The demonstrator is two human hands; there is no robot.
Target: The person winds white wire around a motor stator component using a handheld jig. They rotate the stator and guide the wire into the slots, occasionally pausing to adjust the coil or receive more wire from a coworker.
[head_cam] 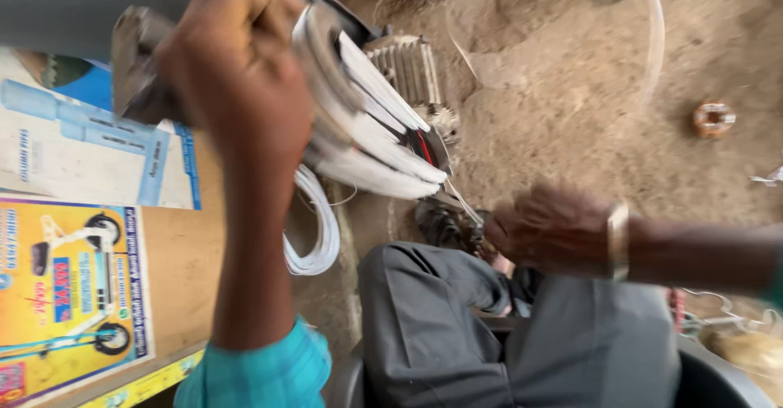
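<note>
My left hand (236,90) is raised close to the camera and grips a grey metal part (134,57) together with a curved bundle of white sleeved strips (371,131), which has a red and black streak near its tip. A thin pale strand (462,202) runs from the bundle's lower end toward my right hand (550,230). That hand is blurred, wears a metal bracelet (618,241), and has its fingers closed at the strand's end. Both hands are above my lap in grey trousers (440,326).
A finned grey motor housing (408,66) lies on the dirt floor (571,90) behind the bundle. A coil of white wire (318,229) hangs beside a wooden board with colourful posters (73,277) on the left. A small copper-coloured ring (714,119) lies at the right.
</note>
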